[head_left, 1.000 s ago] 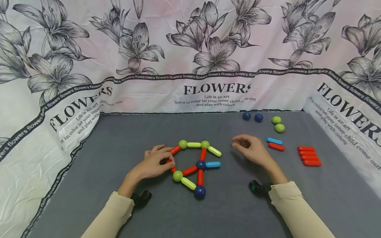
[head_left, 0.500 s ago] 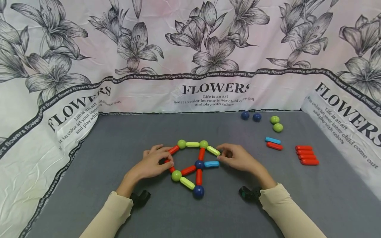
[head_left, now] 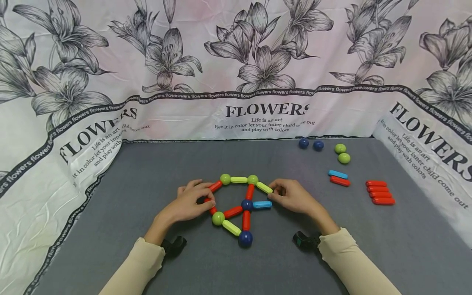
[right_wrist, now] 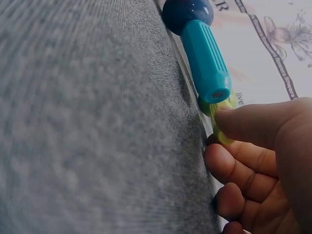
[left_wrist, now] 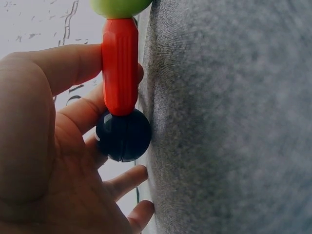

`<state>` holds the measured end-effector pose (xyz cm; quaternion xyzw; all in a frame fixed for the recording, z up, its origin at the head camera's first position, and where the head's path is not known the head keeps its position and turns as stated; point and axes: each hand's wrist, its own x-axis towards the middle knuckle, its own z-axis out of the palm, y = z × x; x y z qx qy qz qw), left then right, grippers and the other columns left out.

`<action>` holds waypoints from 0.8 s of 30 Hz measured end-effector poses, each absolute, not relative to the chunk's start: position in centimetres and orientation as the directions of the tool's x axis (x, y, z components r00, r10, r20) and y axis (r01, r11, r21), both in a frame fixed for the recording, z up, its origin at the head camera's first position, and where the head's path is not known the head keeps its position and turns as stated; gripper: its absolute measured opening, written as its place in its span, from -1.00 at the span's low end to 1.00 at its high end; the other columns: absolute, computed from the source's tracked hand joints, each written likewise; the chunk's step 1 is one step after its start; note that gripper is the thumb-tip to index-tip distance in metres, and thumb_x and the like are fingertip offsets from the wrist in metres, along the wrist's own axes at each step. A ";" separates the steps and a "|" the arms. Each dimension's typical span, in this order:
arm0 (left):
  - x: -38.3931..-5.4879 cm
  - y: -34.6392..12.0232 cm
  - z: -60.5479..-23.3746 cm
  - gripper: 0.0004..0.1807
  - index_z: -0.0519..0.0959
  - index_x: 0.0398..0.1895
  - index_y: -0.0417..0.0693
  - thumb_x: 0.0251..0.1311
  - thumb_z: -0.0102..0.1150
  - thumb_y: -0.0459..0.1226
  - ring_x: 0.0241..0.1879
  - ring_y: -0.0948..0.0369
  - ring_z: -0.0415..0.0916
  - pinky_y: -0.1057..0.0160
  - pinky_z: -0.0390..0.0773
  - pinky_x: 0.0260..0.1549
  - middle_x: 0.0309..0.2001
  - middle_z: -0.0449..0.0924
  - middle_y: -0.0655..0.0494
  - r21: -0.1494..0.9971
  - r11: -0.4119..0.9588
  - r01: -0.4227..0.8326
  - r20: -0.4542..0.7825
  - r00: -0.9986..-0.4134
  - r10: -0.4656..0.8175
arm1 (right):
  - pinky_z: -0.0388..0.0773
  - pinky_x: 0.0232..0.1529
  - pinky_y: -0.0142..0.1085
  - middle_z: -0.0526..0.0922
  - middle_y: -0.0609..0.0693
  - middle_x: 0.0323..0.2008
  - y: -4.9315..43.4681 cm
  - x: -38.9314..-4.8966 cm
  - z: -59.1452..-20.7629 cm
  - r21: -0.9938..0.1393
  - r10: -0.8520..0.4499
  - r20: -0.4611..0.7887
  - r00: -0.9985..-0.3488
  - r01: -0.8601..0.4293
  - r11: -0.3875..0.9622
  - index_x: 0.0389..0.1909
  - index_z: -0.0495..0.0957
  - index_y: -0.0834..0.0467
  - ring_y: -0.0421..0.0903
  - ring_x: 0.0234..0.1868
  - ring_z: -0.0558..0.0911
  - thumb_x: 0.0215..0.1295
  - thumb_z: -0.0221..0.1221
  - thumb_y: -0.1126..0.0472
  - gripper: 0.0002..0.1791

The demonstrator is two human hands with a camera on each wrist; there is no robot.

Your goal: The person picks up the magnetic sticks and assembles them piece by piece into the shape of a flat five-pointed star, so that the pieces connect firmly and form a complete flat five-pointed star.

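Note:
A flat figure of rods and balls lies on the grey table. My left hand (head_left: 191,200) is at its left side, thumb and fingers pinching a red rod (left_wrist: 120,68) between a green ball (left_wrist: 122,6) and a dark blue ball (left_wrist: 124,135); in the head view the hand hides that blue ball. On the other side my right hand (head_left: 291,196) pinches the outer end of a yellow-green rod (head_left: 264,187) that slants from a green ball (head_left: 253,179). Just below it a blue rod (head_left: 262,205) sticks out from the central dark blue ball (head_left: 247,205), its outer end free.
Two dark blue balls (head_left: 304,143) and two green balls (head_left: 344,158) lie at the back right. Nearer, a loose blue rod (head_left: 338,174) lies beside a red one (head_left: 340,181). Several red rods (head_left: 380,192) form a row farther right. Flower-printed cloth (head_left: 169,119) stands behind the table.
My right hand has come left and forward to the figure and taken the yellow-green rod's end between its fingers. The left hand keeps its place on the red rod.

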<state>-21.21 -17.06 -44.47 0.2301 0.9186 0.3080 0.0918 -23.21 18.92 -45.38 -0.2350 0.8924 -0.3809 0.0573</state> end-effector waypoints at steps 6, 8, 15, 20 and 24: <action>-21.2 -17.1 -44.5 -0.88 0.60 -0.37 0.40 0.38 0.22 -0.06 0.57 -0.19 -0.04 -0.31 -0.10 0.29 0.48 0.37 0.05 0.611 0.702 0.366 -0.026 -0.877 0.479 | 0.39 -0.48 -0.41 0.62 -0.05 -0.40 18.9 -23.2 -45.3 -0.713 -0.459 0.078 -0.885 -0.371 0.595 -0.09 0.67 0.19 -0.25 -0.50 0.45 0.36 0.29 0.23 -0.83; -21.2 -17.1 -44.6 -0.87 0.60 -0.38 0.40 0.38 0.22 -0.06 0.57 -0.20 -0.04 -0.31 -0.10 0.29 0.48 0.37 0.05 0.610 0.702 0.368 -0.023 -0.877 0.479 | 0.40 -0.48 -0.40 0.62 -0.05 -0.39 19.0 -23.2 -45.4 -0.718 -0.452 0.076 -0.889 -0.363 0.594 -0.09 0.67 0.19 -0.25 -0.50 0.45 0.37 0.29 0.23 -0.84; -21.3 -17.1 -44.6 -0.87 0.59 -0.38 0.40 0.38 0.22 -0.06 0.57 -0.20 -0.04 -0.31 -0.10 0.29 0.48 0.38 0.05 0.607 0.704 0.370 -0.021 -0.877 0.480 | 0.42 -0.49 -0.39 0.64 -0.03 -0.39 19.0 -23.1 -45.5 -0.730 -0.433 0.084 -0.898 -0.351 0.587 -0.08 0.68 0.20 -0.25 -0.52 0.46 0.38 0.28 0.23 -0.83; -21.3 -17.1 -44.6 -0.87 0.59 -0.38 0.40 0.38 0.22 -0.05 0.58 -0.20 -0.04 -0.31 -0.10 0.30 0.48 0.37 0.05 0.603 0.707 0.370 -0.024 -0.877 0.479 | 0.43 -0.50 -0.39 0.64 -0.06 -0.40 18.9 -23.1 -45.5 -0.724 -0.428 0.100 -0.898 -0.360 0.588 -0.09 0.69 0.17 -0.27 -0.53 0.45 0.37 0.29 0.22 -0.83; -21.3 -17.1 -44.6 -0.87 0.59 -0.38 0.40 0.38 0.22 -0.05 0.58 -0.19 -0.04 -0.31 -0.10 0.30 0.48 0.37 0.05 0.605 0.706 0.368 -0.025 -0.878 0.479 | 0.41 -0.50 -0.40 0.64 -0.06 -0.40 18.9 -23.0 -45.4 -0.721 -0.426 0.112 -0.898 -0.368 0.587 -0.09 0.69 0.18 -0.27 -0.53 0.45 0.36 0.29 0.22 -0.83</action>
